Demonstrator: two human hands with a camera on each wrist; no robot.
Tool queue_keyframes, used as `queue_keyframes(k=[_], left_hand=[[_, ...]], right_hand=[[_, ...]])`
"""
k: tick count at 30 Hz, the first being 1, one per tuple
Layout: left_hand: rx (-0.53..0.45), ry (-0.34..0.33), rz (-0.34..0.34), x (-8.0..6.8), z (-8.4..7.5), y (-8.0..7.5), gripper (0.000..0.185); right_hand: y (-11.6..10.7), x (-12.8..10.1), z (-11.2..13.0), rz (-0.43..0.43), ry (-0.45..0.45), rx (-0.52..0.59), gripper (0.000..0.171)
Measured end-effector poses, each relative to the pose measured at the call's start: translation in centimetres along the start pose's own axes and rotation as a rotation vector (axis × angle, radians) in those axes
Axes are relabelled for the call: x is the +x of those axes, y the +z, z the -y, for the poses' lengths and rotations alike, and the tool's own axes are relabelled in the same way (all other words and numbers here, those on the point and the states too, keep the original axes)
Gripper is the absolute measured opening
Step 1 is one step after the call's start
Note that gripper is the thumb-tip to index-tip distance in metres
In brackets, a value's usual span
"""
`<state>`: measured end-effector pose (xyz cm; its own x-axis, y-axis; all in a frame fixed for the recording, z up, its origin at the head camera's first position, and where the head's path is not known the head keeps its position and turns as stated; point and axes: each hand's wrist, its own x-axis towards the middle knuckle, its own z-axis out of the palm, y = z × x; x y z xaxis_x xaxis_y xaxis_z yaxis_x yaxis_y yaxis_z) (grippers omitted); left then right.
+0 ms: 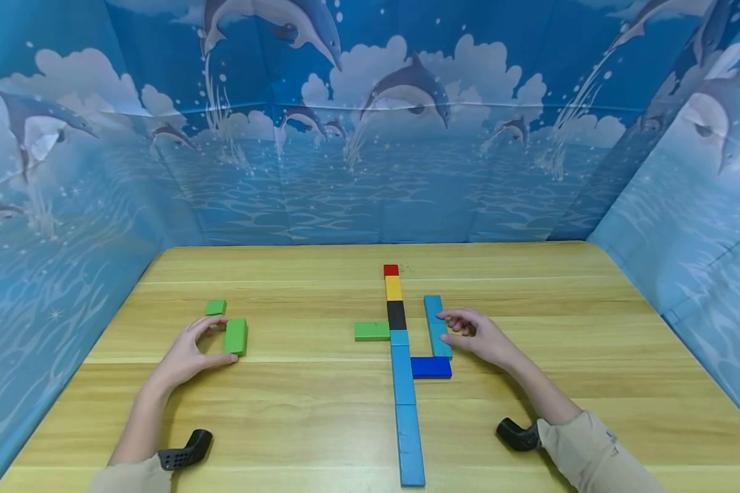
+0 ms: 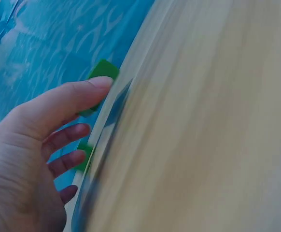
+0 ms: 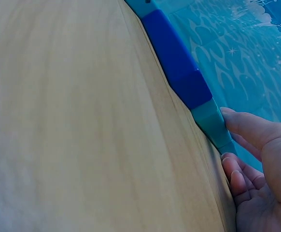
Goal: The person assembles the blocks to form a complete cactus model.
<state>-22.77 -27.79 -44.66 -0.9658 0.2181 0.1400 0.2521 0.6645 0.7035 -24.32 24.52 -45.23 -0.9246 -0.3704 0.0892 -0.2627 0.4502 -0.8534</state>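
My left hand (image 1: pixel 188 352) pinches a green block (image 1: pixel 236 337) between thumb and fingertips, at its near and far ends. A smaller-looking green block (image 1: pixel 216 307) lies just beyond those fingers. On the right side, the thumb and index finger of my right hand (image 1: pixel 477 335) are at the right edge of two light blue blocks (image 1: pixel 433 309) laid end to end. The right wrist view shows that thumb against a light blue block (image 3: pixel 212 123), with the other fingers bent below. A dark blue block (image 1: pixel 432 368) lies crosswise at the near end of this pair.
Down the wooden table (image 1: pixel 296 418) runs a line of blocks: red (image 1: pixel 391 270), yellow (image 1: pixel 393 288), black (image 1: pixel 396 315), then several light blue ones (image 1: pixel 403 373). Another green block (image 1: pixel 372 331) juts from its left side. Dolphin-printed cloth (image 1: pixel 345 192) surrounds the table's back and sides.
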Motion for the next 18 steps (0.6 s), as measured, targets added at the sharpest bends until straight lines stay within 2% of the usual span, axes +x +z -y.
queue_keyframes(k=[4, 9, 13, 18], left_hand=[[-0.042, 0.034, -0.025, 1.8, -1.2, 1.4, 0.069], [-0.087, 0.062, -0.044, 4.4, -3.5, 3.6, 0.069], [-0.114, 0.078, -0.040, 6.2, -5.2, 5.6, 0.069], [-0.158, 0.092, -0.028, 8.0, -6.6, 8.0, 0.067]], right_hand=[[0.0, -0.1, 0.5, 0.001, 0.011, -0.008, 0.040], [-0.1, -0.5, 2.3, 0.000, 0.015, -0.018, 0.040], [-0.2, -0.7, 3.4, 0.006, 0.023, -0.029, 0.039], [-0.2, -0.7, 3.5, 0.005, 0.025, -0.025, 0.039]])
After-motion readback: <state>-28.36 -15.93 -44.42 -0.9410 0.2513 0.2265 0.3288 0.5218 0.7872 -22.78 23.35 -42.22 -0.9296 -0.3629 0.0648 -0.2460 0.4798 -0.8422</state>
